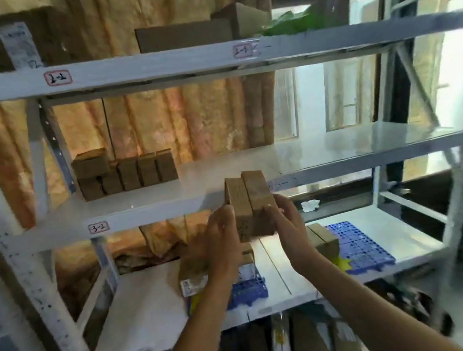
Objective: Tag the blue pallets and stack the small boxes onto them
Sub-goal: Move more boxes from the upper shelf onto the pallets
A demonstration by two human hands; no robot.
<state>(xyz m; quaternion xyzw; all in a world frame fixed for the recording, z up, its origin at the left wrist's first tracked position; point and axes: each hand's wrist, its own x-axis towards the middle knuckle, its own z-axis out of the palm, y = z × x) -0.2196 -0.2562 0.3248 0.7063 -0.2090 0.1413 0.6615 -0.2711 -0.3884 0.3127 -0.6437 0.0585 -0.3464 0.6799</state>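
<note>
Between both hands I hold two small brown boxes (250,199) pressed side by side, upright, in front of the middle shelf's edge. My left hand (223,236) grips their left side and my right hand (287,227) grips their right side. Below them, on the lower shelf, lie two blue pallets. The left pallet (247,288) carries several small boxes (194,274) and shows a yellow tag at its front. The right pallet (361,246) bears a few small boxes (324,239) at its left end and a yellow star tag (344,262).
A row of several more small boxes (124,173) stands at the back left of the middle shelf (341,153). White metal rack posts (27,266) frame the shelves. Larger cartons (185,33) sit on the top shelf. Packages lie under the lower shelf.
</note>
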